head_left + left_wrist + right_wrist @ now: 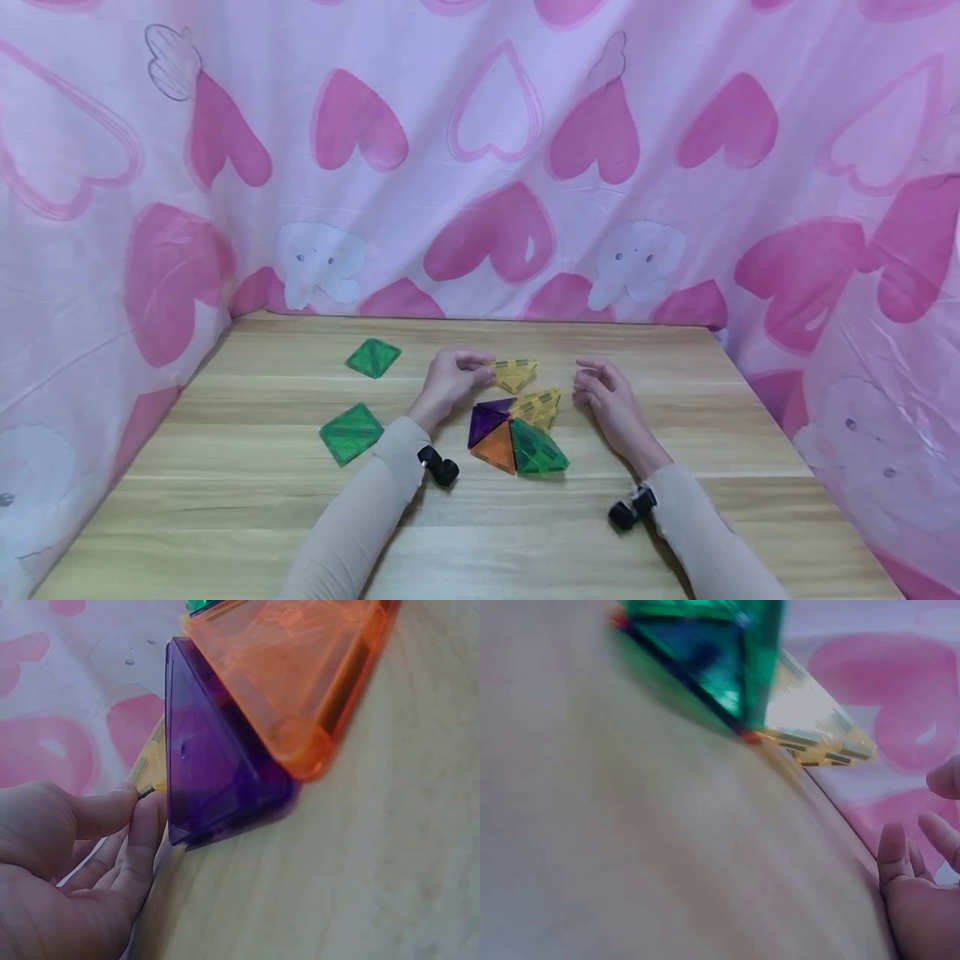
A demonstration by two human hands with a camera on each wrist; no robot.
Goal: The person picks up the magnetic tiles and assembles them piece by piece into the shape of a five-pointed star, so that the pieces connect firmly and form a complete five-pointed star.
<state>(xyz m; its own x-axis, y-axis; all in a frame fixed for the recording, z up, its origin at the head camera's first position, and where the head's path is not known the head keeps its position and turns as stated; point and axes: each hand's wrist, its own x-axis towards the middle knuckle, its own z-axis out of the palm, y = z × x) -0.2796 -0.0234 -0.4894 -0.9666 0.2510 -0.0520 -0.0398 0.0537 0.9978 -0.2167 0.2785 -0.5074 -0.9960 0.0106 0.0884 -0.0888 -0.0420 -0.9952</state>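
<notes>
My left hand (448, 385) pinches the left corner of a yellow triangular magnetic tile (516, 375) between thumb and fingers; the left wrist view shows part of that yellow tile (153, 759) behind a purple one. Just in front of it is a raised cluster of joined tiles: purple (489, 423), orange (498, 450), green (538, 452) and yellow (537, 408). The held tile appears apart from this cluster. To the right, my right hand (611, 410) is held off the tiles, fingers loosely bent and holding nothing. The right wrist view is blurred around the green tile (705, 664).
Two green diamond-shaped pieces lie on the left of the wooden table (645, 550), one farther back (373, 358) and one nearer (351, 433) beside my left sleeve. A pink heart-patterned cloth (480, 108) encloses the table at the back and sides.
</notes>
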